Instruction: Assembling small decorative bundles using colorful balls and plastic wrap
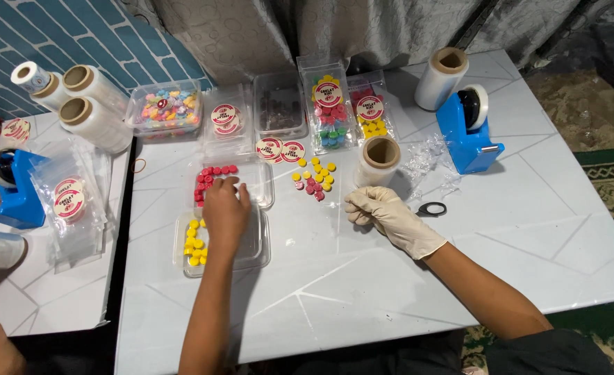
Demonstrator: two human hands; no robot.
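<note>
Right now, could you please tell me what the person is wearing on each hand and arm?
The right hand wears a thin, cream-white disposable glove, wrinkled at the cuff, ending just past the wrist. The left hand is ungloved. Both forearms are uncovered, with no watch, bracelet or sleeve visible along them.

Home packing setup, small candy biz: low white table (404,278) on carpet (612,187), curtain (307,28) at 12 o'clock, blue tape dispenser (468,132) at 2, wrap rolls (85,97) w/ bags at 10.
</note>
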